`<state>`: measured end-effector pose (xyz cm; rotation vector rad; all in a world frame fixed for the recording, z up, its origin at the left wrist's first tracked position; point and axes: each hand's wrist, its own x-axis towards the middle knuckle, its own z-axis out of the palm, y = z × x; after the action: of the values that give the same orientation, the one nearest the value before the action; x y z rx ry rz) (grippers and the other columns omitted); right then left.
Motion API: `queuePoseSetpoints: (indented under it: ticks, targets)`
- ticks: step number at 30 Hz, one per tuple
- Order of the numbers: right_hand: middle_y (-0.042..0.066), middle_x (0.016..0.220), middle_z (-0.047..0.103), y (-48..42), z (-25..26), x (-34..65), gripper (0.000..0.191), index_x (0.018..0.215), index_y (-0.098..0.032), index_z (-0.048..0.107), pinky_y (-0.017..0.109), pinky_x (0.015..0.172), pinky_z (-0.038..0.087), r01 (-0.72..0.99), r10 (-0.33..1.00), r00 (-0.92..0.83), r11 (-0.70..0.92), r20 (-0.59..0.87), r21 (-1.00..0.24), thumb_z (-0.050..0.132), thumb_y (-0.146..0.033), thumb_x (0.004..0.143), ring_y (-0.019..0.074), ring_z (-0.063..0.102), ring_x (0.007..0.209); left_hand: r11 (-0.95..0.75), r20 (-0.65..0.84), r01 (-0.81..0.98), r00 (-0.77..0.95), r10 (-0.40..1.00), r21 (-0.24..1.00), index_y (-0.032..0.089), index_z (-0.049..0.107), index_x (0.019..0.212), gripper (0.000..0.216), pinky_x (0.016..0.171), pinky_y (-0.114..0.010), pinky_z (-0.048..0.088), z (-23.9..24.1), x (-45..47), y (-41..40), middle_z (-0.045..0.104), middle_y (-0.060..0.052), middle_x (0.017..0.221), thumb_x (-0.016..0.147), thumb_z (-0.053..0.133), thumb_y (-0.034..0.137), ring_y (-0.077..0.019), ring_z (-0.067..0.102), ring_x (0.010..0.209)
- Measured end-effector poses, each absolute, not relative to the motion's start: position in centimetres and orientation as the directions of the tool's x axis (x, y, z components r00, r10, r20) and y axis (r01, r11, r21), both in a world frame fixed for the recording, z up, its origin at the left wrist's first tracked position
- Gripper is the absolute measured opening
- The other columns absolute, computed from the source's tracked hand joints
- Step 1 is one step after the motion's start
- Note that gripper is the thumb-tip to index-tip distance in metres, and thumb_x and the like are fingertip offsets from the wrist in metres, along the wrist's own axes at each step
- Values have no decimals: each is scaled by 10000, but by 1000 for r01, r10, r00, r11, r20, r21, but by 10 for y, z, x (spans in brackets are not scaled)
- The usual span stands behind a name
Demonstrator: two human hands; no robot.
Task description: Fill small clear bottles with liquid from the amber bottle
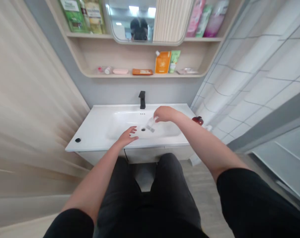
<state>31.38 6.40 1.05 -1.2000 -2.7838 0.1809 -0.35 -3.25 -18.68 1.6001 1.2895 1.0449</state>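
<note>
Over the white sink (pixel 115 127), my right hand (pixel 164 114) is closed on a small clear and white packet (pixel 151 125), which hangs down from the fingertips near the drain (pixel 143 129). Its exact kind is too blurred to make out. My left hand (pixel 127 136) hovers above the basin's front edge with thumb and fingers apart, and nothing is in it. A gap separates it from the packet. Behind both hands stands a black faucet (pixel 142 99).
A wall shelf (pixel 97 75) holds an orange pouch (pixel 162 62), a green tube (pixel 174 61), a pink bar-shaped item (pixel 120 71) and an orange packet (pixel 142 72). A mirror (pixel 132 23) hangs above. A dark red bottle (pixel 198 120) stands at right; a black round piece (pixel 78 140) lies at left.
</note>
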Motion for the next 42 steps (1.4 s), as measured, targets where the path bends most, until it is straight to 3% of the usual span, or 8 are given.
queuePoseSetpoints:
  ticks: [4,8,11,15,19,24,32,42]
  targets:
    - [53,795,812,26,-21,252,216,813,-270,898,463,985,587,631,662,-749,728,34,-269,1027,-208,651,368,798,1003,-178,142,102,289,947,979,258,650,1548,1051,1135,-555,572,-180,10,-33,712,-196,1538,596,1048,456,-406,712,1387]
    - [83,815,812,8,-43,228,234,739,-253,840,525,1048,568,647,681,-732,703,17,-297,967,-71,667,423,804,1113,-118,96,47,337,936,992,199,719,1331,926,1039,-529,615,-181,29,-29,814,-155,1245,512,1099,402,-388,781,1161]
    - [103,1061,864,5,-60,241,308,973,-272,887,566,1158,551,617,721,-680,661,133,-427,974,-120,720,442,782,1244,-128,117,44,197,973,991,218,695,1263,920,1016,-512,616,-189,37,-26,807,-104,1144,464,1112,401,-327,780,1039]
    - [146,1478,771,-1,-107,263,854,1412,-255,768,562,1217,558,441,828,-516,476,219,-761,1076,-295,617,405,707,1391,-198,193,54,89,977,979,228,667,1298,920,1057,-484,594,-198,36,-23,780,-103,1208,511,1088,450,-303,754,1102]
    - [104,1326,800,-9,-158,261,957,1446,-237,662,501,1068,628,250,859,-506,233,79,-940,1049,-317,574,314,765,1170,-159,152,109,76,986,981,234,657,1293,889,1033,-469,589,-201,31,-24,762,-76,1146,534,1062,459,-298,740,1070]
    - [33,1163,793,-6,-175,250,758,1224,-244,666,450,1029,611,191,865,-496,193,75,-962,1038,-372,577,276,744,1063,-146,128,157,119,985,977,254,669,1284,868,1045,-456,564,-196,28,-27,743,-74,1181,532,1046,471,-305,720,1102]
    - [56,1253,779,-5,-189,251,758,1281,-250,677,443,1039,589,174,862,-476,286,174,-942,1026,-436,634,253,719,1047,-139,146,-55,165,975,989,208,816,1247,656,1199,-493,498,-181,31,-35,804,-141,1326,782,913,661,-368,706,1290]
    - [17,1142,773,6,-187,246,689,1184,-263,684,442,1048,575,146,864,-466,288,191,-946,1025,-370,595,257,706,1053,-206,207,-32,13,978,978,212,835,1110,585,1144,-504,536,-179,43,-30,848,-116,1204,710,1007,603,-328,751,1158]
